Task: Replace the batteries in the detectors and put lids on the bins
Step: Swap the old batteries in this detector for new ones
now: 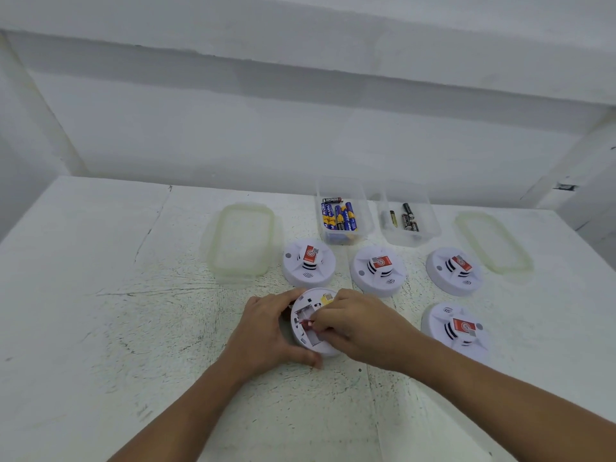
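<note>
A white detector [310, 320] lies upside down in front of me with its battery bay exposed. My left hand [266, 331] grips its left rim. My right hand [356, 325] pinches a small reddish battery [306, 324] at the bay. Several other detectors stand face up: one [309, 263], another [378, 270], a third [454, 271] and one nearer [455, 331]. Behind them a clear bin [343, 216] holds blue and yellow batteries; a second clear bin [408, 221] holds dark batteries. Two clear lids lie flat, one at the left [243, 241] and one at the right [493, 241].
Everything sits on a white scuffed table [133, 311] that meets a white wall at the back. The table's right edge falls away near the right lid.
</note>
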`<state>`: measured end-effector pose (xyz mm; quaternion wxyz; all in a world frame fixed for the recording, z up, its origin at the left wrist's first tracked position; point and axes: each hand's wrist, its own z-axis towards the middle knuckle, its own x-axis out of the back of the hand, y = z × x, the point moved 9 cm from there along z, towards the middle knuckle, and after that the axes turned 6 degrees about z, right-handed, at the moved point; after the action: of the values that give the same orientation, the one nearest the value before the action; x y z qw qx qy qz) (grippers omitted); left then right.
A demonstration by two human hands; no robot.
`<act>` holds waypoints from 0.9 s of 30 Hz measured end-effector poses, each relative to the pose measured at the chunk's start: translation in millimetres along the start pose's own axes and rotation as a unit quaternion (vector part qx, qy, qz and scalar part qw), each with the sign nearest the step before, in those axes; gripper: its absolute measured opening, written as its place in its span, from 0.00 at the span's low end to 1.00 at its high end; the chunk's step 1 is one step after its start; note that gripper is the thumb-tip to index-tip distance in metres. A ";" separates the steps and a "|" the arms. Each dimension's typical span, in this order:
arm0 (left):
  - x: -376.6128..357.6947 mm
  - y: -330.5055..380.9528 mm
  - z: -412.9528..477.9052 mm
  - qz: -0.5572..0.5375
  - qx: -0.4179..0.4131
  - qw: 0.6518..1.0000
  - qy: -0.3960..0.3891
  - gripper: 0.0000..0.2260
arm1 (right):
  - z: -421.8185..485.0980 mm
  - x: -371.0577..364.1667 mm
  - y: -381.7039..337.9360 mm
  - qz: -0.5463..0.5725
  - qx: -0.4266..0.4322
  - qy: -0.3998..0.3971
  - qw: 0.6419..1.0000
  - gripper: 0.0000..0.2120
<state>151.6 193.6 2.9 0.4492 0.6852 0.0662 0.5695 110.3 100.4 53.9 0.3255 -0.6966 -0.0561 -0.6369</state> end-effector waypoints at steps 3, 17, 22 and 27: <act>0.7 0.3 -0.1 -0.005 0.004 1.000 -0.001 0.39 | -2.5 4.8 11.7 0.115 -0.080 0.001 0.990 0.08; -1.5 -4.0 -4.8 0.005 0.034 0.999 -0.018 0.40 | -15.2 118.6 205.0 0.310 -0.358 0.384 0.793 0.03; -3.5 -10.1 -3.5 0.012 0.048 0.999 -0.021 0.42 | 3.7 120.6 256.9 0.142 -0.440 0.284 0.840 0.02; -3.3 -9.2 -2.2 0.009 0.039 0.999 -0.016 0.42 | 21.7 107.7 265.4 0.026 -0.471 0.156 0.868 0.17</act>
<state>152.4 198.2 -6.0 0.4180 0.7115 0.0750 0.5598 279.2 -132.0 52.4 -0.0204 -0.6597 0.3201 -0.6796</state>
